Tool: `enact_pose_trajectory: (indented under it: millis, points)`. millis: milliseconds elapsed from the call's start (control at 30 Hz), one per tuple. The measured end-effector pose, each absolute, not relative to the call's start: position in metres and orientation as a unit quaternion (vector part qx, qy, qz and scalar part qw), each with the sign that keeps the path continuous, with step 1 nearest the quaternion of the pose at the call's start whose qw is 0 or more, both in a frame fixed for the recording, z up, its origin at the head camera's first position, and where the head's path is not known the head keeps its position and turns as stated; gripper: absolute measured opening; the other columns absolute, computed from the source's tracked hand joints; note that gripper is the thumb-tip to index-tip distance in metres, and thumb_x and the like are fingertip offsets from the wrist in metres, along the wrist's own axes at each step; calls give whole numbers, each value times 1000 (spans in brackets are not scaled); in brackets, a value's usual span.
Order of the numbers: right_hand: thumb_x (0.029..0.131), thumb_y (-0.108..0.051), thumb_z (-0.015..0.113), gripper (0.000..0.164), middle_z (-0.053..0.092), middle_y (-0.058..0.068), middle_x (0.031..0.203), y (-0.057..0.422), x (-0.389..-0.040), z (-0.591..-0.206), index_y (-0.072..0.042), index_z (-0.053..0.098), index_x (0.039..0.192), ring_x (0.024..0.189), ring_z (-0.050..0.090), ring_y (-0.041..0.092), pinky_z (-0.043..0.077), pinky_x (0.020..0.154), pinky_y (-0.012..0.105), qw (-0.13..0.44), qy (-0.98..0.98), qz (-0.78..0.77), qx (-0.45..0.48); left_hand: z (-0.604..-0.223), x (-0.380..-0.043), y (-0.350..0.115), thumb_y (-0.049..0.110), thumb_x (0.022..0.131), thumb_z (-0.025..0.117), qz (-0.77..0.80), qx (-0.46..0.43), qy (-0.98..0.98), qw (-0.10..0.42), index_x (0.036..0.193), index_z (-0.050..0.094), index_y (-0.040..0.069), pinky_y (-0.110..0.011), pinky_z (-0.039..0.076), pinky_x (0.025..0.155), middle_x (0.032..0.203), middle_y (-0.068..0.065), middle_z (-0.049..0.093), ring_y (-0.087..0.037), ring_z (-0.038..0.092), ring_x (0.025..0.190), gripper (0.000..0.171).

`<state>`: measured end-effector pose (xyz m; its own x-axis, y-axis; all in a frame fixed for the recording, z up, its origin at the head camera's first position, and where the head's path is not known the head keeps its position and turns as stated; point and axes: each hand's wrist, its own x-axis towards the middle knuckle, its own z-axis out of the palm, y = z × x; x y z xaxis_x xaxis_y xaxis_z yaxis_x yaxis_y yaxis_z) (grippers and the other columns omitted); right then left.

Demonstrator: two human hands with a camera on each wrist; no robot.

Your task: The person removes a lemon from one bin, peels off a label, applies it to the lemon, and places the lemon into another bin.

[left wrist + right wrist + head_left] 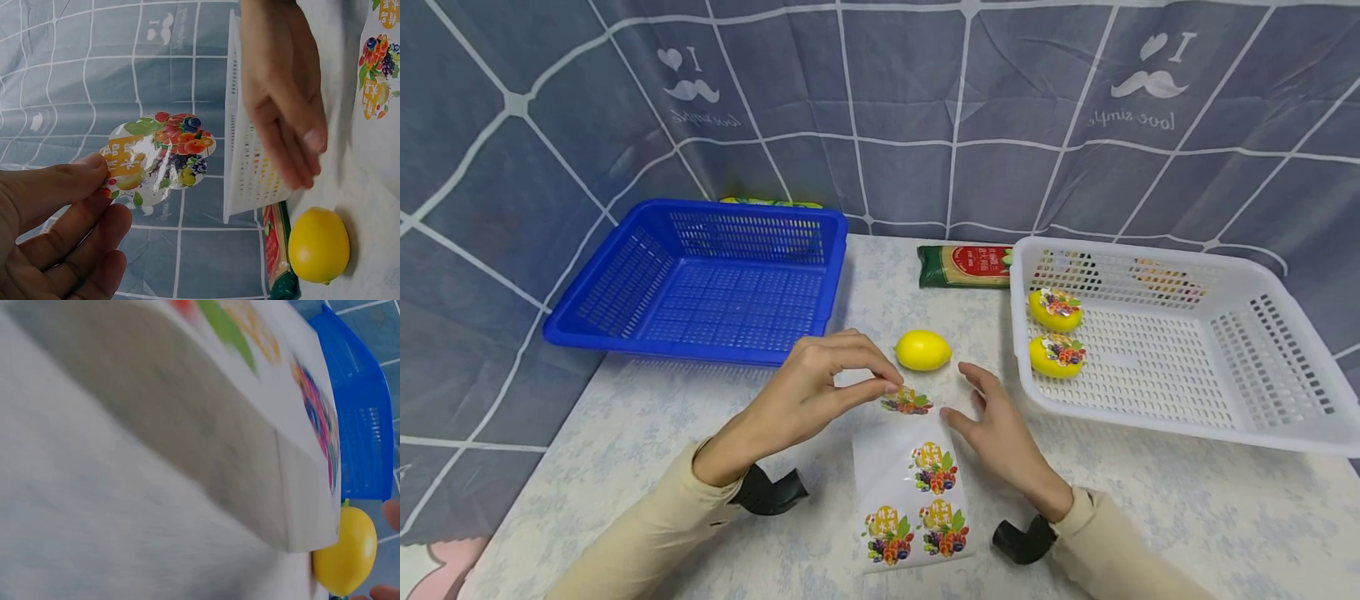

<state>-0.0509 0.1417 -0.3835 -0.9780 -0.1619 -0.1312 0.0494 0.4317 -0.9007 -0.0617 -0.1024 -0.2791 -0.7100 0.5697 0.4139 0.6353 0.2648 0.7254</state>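
My left hand pinches a fruit-print sticker at its edge between thumb and fingertip, and the sticker hangs over the far end of the white sticker sheet. Several matching stickers remain visible on that sheet, which lies on the table below my hands. Just beyond the held sticker sits a yellow lemon without any sticker on its visible side. My right hand holds nothing; its thumb and fingers are spread apart to the right of the sticker. In the right wrist view only its fingertips show, beside the lemon.
At the right, a white basket contains two stickered lemons along its left side. A blue basket stands at the back left. Between them, near the curtain, lies a green and red food packet.
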Motion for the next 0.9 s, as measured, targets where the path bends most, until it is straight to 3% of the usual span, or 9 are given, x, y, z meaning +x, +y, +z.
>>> enact_pose_trajectory:
  millis: [267, 467, 667, 900]
  points:
    - [91, -26, 72, 81, 28, 19, 157, 126, -96, -387, -4, 26, 154, 143, 28, 36, 26, 114, 52, 83, 879, -468, -44, -279, -63, -102, 9, 90, 72, -464, -384, -797, 42, 93, 77, 11, -26, 53, 74, 90, 4, 72, -6, 63, 88, 7]
    - [85, -23, 78, 88, 35, 16, 155, 124, -115, -392, -5, 27, 154, 141, 34, 33, 26, 115, 48, 100, 874, -472, -60, -276, -64, -102, 7, 89, 72, -461, -384, -799, 31, 93, 77, 11, -27, 52, 75, 91, 4, 73, -6, 64, 87, 8]
    - [83, -15, 80, 73, 51, 15, 143, 123, -121, -393, -5, 44, 146, 122, 53, 31, 40, 106, 46, 97, 869, -478, -84, -275, -65, -101, 7, 89, 72, -459, -379, -803, 20, 93, 77, 11, -27, 52, 74, 91, 5, 73, -7, 63, 86, 8]
    - [82, -8, 80, 61, 59, 16, 132, 123, -115, -389, -3, 54, 137, 113, 59, 29, 49, 96, 43, 83, 877, -465, -90, -274, -69, -98, 9, 90, 72, -444, -376, -813, 20, 91, 77, 10, -27, 51, 73, 87, 5, 71, -6, 61, 84, 5]
